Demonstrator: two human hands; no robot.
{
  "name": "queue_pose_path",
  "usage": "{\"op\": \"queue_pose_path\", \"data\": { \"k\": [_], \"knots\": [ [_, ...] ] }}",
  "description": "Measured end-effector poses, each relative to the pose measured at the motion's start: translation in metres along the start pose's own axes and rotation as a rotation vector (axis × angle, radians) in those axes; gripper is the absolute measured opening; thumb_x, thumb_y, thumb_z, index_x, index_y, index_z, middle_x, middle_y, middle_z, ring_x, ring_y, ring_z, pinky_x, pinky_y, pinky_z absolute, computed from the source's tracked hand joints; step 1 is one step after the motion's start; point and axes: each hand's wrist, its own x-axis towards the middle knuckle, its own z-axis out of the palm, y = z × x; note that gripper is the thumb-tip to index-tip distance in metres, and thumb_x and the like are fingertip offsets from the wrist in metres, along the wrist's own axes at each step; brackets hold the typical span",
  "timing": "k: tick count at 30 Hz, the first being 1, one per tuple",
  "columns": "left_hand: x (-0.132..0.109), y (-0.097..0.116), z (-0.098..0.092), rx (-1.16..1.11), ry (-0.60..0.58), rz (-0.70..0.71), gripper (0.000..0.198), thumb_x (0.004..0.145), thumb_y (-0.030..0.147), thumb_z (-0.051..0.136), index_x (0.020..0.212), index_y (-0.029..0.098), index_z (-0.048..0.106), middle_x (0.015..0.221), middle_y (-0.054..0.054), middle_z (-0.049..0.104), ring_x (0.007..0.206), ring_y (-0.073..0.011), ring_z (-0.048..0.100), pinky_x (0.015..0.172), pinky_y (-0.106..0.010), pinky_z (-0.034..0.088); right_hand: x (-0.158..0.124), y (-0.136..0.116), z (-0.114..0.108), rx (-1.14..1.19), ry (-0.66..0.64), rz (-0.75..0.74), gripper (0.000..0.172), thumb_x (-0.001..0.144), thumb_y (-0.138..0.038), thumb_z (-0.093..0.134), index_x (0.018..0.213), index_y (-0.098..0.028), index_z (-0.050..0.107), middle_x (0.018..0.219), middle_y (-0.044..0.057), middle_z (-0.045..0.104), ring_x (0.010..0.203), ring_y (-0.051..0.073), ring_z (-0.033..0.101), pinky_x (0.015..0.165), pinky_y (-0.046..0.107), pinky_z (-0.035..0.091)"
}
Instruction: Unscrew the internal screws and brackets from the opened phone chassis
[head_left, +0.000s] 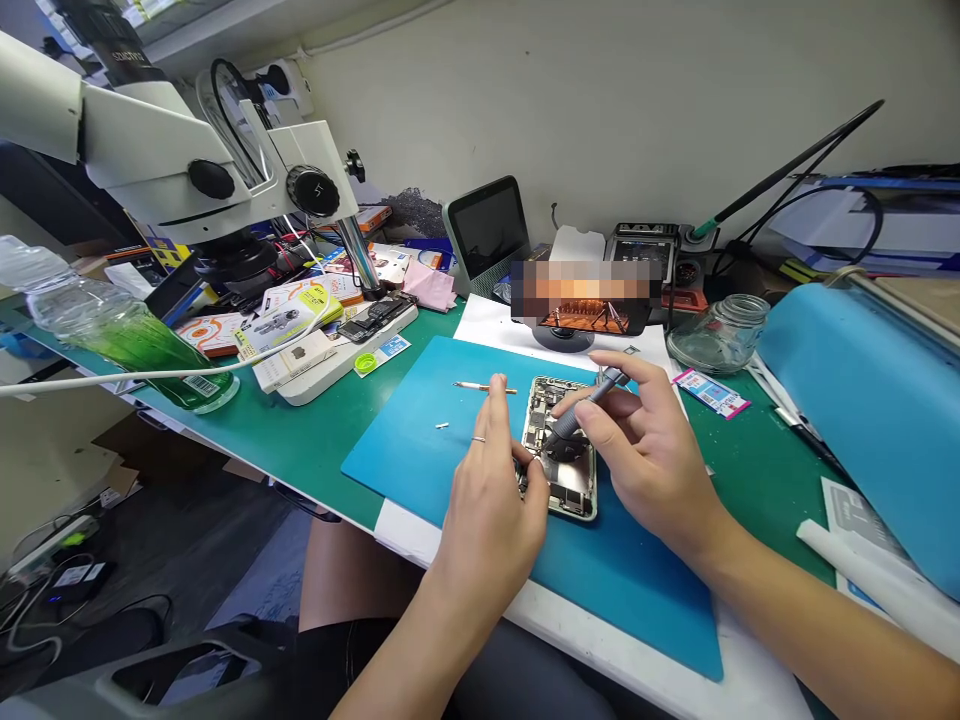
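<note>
An opened smartphone point(574, 478) with its inner parts bare lies on the blue mat point(409, 440). My right hand point(652, 450) grips a grey screwdriver point(574, 418) and slants it down into the phone, its tip near the left side of the housing. My left hand point(495, 490) is at the phone's left edge, thumb and a finger drawn together by the screwdriver tip. What they pinch is hidden. Its other fingers point up and away. Left of the phone lie a thin pen-like tool point(480, 387), partly behind my left fingers, and a tiny white piece point(442, 426).
A microscope point(225, 180) overhangs the left side. Beyond the mat a phone on a stand point(592, 315) plays a video, near a glass jar point(720, 335). A tilted bottle point(172, 355) is at left; a blue case point(862, 400) borders the right.
</note>
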Motion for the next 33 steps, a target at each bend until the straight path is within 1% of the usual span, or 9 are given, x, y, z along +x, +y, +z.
{"op": "queue_pose_path", "data": {
  "k": [7, 17, 21, 26, 28, 33],
  "knots": [
    [0.0005, -0.0010, -0.0008, -0.013, -0.009, 0.006, 0.088, 0.098, 0.011, 0.050, 0.168, 0.030, 0.000, 0.166, -0.015, 0.037, 0.093, -0.0180, 0.066, 0.090, -0.039, 0.056, 0.0020, 0.0012, 0.0003, 0.002, 0.007, 0.006, 0.039, 0.100, -0.031, 0.063, 0.137, -0.028, 0.050, 0.092, 0.001, 0.077, 0.085, 0.018, 0.076, 0.073, 0.030, 0.063],
    [-0.0001, -0.0009, -0.0010, -0.005, -0.008, 0.010, 0.089, 0.098, 0.011, 0.050, 0.168, 0.030, -0.001, 0.165, -0.013, 0.039, 0.093, -0.0177, 0.066, 0.088, -0.038, 0.055, 0.0007, -0.0013, 0.0004, 0.004, 0.003, 0.015, 0.039, 0.101, -0.030, 0.063, 0.137, -0.028, 0.049, 0.093, 0.001, 0.076, 0.088, 0.017, 0.076, 0.077, 0.030, 0.063],
    [-0.0015, -0.0003, -0.0007, -0.005, -0.013, 0.006, 0.090, 0.098, 0.011, 0.051, 0.168, 0.031, -0.001, 0.167, -0.012, 0.036, 0.094, -0.0169, 0.066, 0.090, -0.038, 0.055, 0.0009, -0.0013, -0.0002, 0.004, 0.005, 0.016, 0.039, 0.100, -0.030, 0.063, 0.137, -0.027, 0.049, 0.092, 0.002, 0.076, 0.087, 0.017, 0.076, 0.076, 0.030, 0.062],
    [-0.0009, -0.0012, -0.0012, 0.006, -0.021, 0.008, 0.088, 0.098, 0.013, 0.049, 0.168, 0.029, -0.001, 0.167, -0.014, 0.037, 0.094, -0.0180, 0.066, 0.090, -0.039, 0.056, 0.0015, -0.0009, 0.0002, 0.008, 0.005, 0.022, 0.039, 0.100, -0.030, 0.063, 0.137, -0.028, 0.049, 0.092, 0.002, 0.076, 0.087, 0.019, 0.076, 0.075, 0.031, 0.063],
    [-0.0008, -0.0012, -0.0022, 0.040, -0.016, 0.004, 0.088, 0.097, 0.015, 0.050, 0.168, 0.028, -0.001, 0.166, -0.014, 0.039, 0.099, -0.0203, 0.066, 0.093, -0.042, 0.056, 0.0013, -0.0011, 0.0001, 0.012, 0.009, 0.022, 0.039, 0.100, -0.030, 0.063, 0.137, -0.028, 0.049, 0.092, 0.001, 0.075, 0.086, 0.019, 0.076, 0.074, 0.032, 0.063],
    [-0.0029, 0.0000, -0.0031, 0.156, 0.009, 0.007, 0.094, 0.093, 0.016, 0.053, 0.168, 0.023, -0.004, 0.169, -0.014, 0.035, 0.121, -0.0284, 0.062, 0.104, -0.047, 0.053, -0.0019, -0.0014, -0.0001, -0.025, 0.006, 0.001, 0.039, 0.101, -0.030, 0.062, 0.138, -0.028, 0.049, 0.095, 0.002, 0.076, 0.088, 0.020, 0.076, 0.074, 0.034, 0.064]
  ]
}}
